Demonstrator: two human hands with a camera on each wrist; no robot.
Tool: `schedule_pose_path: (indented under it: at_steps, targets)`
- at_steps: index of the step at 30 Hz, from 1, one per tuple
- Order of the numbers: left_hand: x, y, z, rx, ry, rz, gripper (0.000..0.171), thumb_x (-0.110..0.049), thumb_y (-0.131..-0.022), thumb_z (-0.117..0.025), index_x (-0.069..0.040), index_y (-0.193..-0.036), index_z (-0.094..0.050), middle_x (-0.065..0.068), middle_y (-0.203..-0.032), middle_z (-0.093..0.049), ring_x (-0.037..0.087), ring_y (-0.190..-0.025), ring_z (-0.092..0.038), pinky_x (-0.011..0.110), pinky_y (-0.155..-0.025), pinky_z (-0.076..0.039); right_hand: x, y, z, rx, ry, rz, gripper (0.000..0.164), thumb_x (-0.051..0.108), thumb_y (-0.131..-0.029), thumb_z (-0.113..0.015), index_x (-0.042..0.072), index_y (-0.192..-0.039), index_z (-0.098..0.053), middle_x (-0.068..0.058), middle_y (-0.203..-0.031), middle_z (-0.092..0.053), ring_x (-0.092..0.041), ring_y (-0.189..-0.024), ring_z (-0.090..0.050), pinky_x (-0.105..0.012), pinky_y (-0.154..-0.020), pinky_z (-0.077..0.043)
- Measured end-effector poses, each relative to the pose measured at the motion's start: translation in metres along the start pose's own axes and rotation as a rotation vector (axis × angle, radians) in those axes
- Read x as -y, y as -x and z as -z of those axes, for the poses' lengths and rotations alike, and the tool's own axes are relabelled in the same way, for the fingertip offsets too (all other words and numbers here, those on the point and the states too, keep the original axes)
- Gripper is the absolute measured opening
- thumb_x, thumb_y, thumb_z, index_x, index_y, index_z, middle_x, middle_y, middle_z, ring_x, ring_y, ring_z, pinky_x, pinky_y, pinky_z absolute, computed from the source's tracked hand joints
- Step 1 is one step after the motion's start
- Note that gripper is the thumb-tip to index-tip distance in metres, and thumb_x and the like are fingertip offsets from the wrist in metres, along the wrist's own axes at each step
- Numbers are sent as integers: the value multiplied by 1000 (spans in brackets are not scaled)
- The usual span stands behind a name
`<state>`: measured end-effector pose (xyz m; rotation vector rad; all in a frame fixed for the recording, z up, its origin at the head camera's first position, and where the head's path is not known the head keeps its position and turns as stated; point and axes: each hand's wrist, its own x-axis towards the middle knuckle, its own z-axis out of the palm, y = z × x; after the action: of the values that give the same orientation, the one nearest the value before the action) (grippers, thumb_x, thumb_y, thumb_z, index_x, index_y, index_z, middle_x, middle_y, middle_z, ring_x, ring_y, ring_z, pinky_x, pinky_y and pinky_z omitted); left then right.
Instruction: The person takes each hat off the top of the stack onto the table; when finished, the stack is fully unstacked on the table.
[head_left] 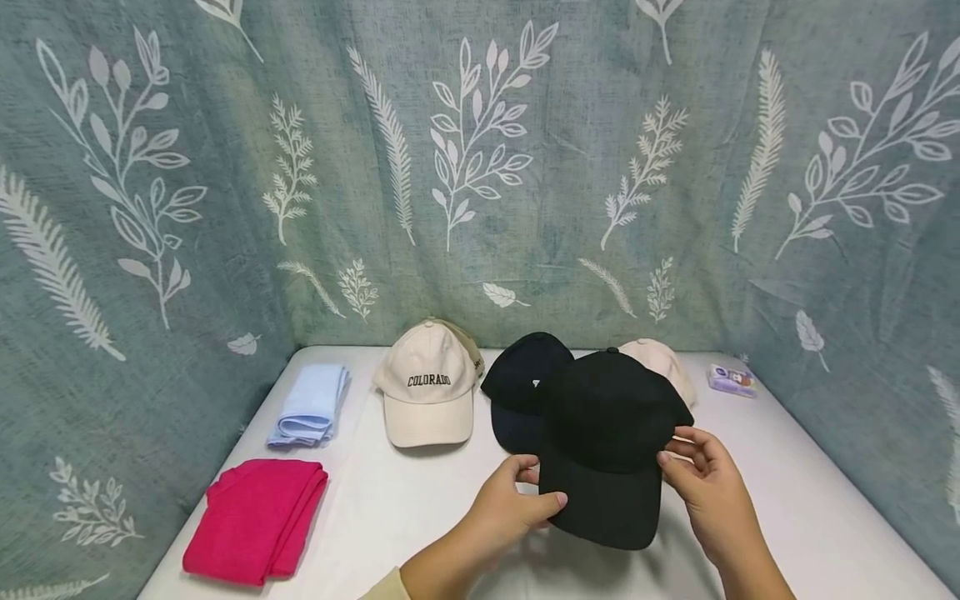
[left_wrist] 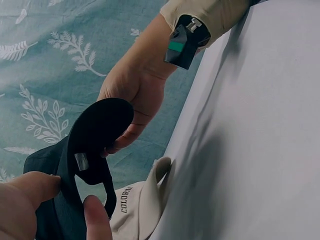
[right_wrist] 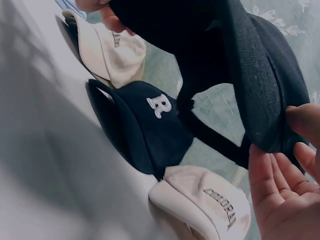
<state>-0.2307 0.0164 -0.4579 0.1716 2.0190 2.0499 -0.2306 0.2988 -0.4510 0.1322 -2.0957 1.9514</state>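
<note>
A plain black baseball cap (head_left: 611,417) is held up above the white table, its visor facing forward and down. My left hand (head_left: 510,500) pinches the visor's left edge, thumb on top. On the other side, my right hand (head_left: 705,475) pinches the cap near where visor and crown meet. The right wrist view shows the cap's open underside, with right-hand fingertips (right_wrist: 262,165) on its edge. Behind it stands a dark cap (head_left: 517,392) with a white letter R (right_wrist: 160,106); the held cap partly covers it. A pale cap (head_left: 660,362) behind is mostly hidden.
At the left back stands a beige cap (head_left: 429,392) marked COLORADO, with a tan cap (head_left: 467,337) behind it. A folded light-blue cloth (head_left: 311,400) and a folded pink cloth (head_left: 258,521) lie along the left side. A small printed packet (head_left: 731,380) lies at right back.
</note>
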Motion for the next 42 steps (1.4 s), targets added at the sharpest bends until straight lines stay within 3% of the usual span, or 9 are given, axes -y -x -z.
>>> schedule_pose_path:
  at_steps: [6, 11, 15, 19, 21, 27, 33, 39, 42]
  targets:
    - [4, -8, -14, 28, 25, 20, 73, -8, -84, -84, 3, -147, -48, 10, -114, -57, 17, -76, -69, 36, -70, -65, 1, -1, 13, -37, 38, -73, 43, 13, -101, -70, 11, -137, -46, 6, -110, -64, -4, -95, -69, -19, -80, -60]
    - [6, -14, -24, 56, 14, 36, 70, -8, -84, -83, 2, -145, -51, 9, -108, -59, 17, -77, -70, 35, -70, -65, -2, -2, 23, -90, -9, -124, 36, 12, -103, -67, 15, -133, -48, 11, -105, -66, -3, -90, -67, -18, -76, -59]
    - [8, -18, -32, 69, 10, 58, 70, -8, -84, -84, 0, -145, -52, 10, -105, -60, 17, -77, -71, 35, -70, -65, -4, -2, 31, -108, -18, -165, 32, 21, -106, -63, 15, -133, -46, 7, -103, -64, -6, -87, -67, -19, -75, -59]
    - [11, -22, -41, 76, 38, 73, 68, -6, -83, -84, -2, -144, -53, 11, -102, -62, 19, -77, -72, 35, -69, -65, -4, -2, 36, -120, 73, -204, 44, 32, -107, -61, 9, -138, -41, 2, -104, -61, -7, -86, -68, -20, -74, -59]
    - [13, -23, -46, 77, 58, 83, 67, -4, -83, -84, -3, -142, -54, 11, -102, -61, 20, -77, -72, 36, -68, -65, -3, -3, 37, -126, 169, -234, 56, 37, -106, -63, 5, -145, -37, 0, -105, -62, -7, -85, -67, -20, -74, -59]
    - [19, -24, -61, 88, 85, 119, 65, -1, -82, -83, -4, -140, -53, 11, -99, -63, 20, -77, -73, 39, -68, -66, -1, -3, 41, -145, 403, -348, 84, 51, -102, -63, -2, -158, -29, -17, -129, -58, -2, -88, -62, -17, -74, -55]
    - [26, -22, -76, 101, 111, 133, 64, 0, -82, -82, -5, -138, -51, 12, -97, -63, 21, -74, -73, 40, -66, -66, 2, -3, 49, -179, 474, -387, 90, 58, -99, -63, 0, -159, -31, -25, -141, -54, -6, -87, -62, -22, -72, -54]
    - [30, -21, -89, 126, 113, 147, 73, -2, -84, -83, -7, -147, -47, 10, -93, -69, 19, -64, -70, 41, -68, -66, 1, -3, 61, -124, 531, -445, 99, 68, -97, -58, -3, -159, -29, -32, -145, -51, -16, -93, -66, -34, -81, -55]
    - [32, -21, -95, 129, 76, 148, 73, -4, -84, -84, -7, -148, -47, 8, -91, -69, 18, -61, -69, 40, -69, -66, -4, -5, 67, -95, 552, -467, 101, 69, -98, -53, -8, -158, -27, -35, -144, -49, -18, -96, -67, -34, -81, -56]
